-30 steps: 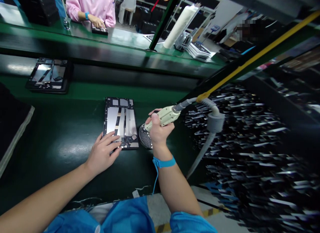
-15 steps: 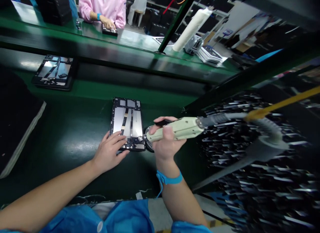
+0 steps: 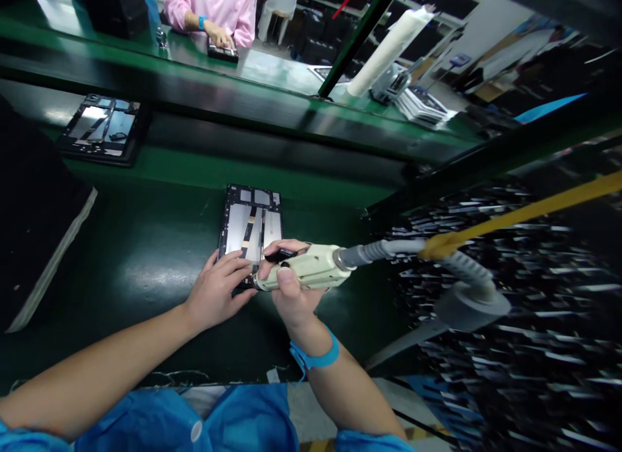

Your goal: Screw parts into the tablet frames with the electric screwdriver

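An opened tablet chassis [image 3: 250, 225] with silver panels and a flex cable lies on the dark green bench. My left hand [image 3: 216, 296] rests on its near left corner, fingers spread flat on it. My right hand [image 3: 291, 293] is wrapped round a cream electric screwdriver [image 3: 304, 274], lying almost level, with its tip over the chassis's near edge by my left fingertips. A grey hose [image 3: 403, 248] and a yellow cord [image 3: 525, 212] run off the tool to the right. A blue strap [image 3: 313, 358] circles my right wrist.
A second open chassis [image 3: 100, 125] sits on the conveyor at far left. A dark mat [image 3: 34, 212] covers the bench's left end. Across the line a person in pink [image 3: 214, 8] handles a device. A white roll [image 3: 389, 50] and stacked parts [image 3: 420, 105] stand beyond.
My right hand has swung the screwdriver leftward from the round screw dish onto the chassis's near edge, and now covers the dish. My left hand stayed on the chassis.
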A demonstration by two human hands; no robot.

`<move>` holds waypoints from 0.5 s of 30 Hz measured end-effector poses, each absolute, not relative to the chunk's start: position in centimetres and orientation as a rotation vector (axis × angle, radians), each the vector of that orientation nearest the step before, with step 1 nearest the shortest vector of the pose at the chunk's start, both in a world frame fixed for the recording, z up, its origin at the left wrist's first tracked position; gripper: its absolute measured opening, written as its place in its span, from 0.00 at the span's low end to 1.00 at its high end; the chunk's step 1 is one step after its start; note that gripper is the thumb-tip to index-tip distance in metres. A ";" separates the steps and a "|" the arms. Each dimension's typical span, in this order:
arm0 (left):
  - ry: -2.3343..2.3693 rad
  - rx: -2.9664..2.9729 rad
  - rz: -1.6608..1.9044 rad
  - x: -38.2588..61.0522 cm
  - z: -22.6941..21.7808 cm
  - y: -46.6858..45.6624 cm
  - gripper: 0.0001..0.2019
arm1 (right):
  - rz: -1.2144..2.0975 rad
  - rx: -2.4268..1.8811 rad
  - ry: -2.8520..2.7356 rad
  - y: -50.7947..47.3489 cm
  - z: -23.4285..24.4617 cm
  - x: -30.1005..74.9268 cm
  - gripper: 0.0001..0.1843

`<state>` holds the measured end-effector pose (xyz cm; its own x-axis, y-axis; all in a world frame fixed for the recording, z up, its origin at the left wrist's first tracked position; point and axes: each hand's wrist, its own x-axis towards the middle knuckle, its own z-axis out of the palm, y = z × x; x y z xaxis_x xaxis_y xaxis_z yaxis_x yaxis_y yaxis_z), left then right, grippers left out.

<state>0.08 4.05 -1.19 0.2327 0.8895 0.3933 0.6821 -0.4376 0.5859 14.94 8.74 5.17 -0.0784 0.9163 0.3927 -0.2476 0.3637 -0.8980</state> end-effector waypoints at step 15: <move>1.474 2.215 0.992 0.0 -1.5 4.2 0.14 | 1.114 -0.737 -1.373 8.7 3.4 15.3 0.18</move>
